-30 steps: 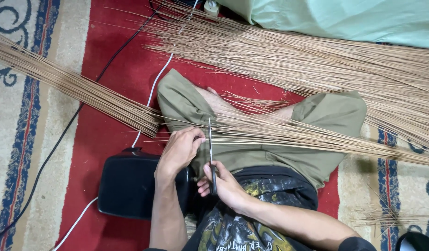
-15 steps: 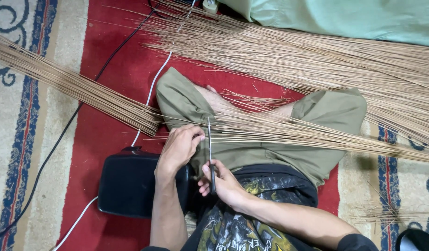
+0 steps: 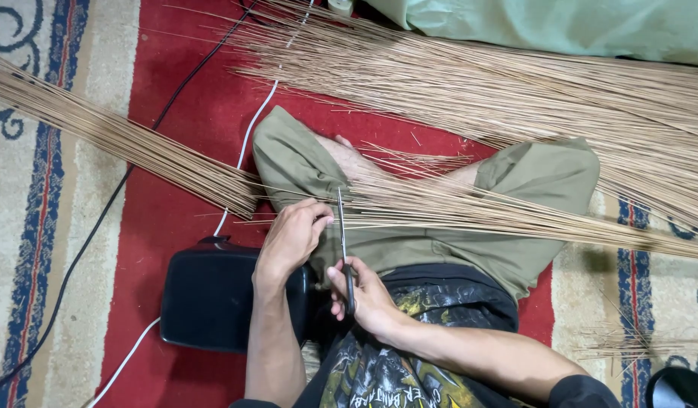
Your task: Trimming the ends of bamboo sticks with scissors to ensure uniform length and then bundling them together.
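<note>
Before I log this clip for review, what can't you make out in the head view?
- Scissors: handles buried in the right hand; the thin blades' gap can't be judged.
- Stick ends on the lap: the left hand fingers cover them.
- Long stick bundles: cut off by left and right edges.
- Black case: partly behind the left forearm.
- Dark round thing: cropped at the bottom-right corner.
</note>
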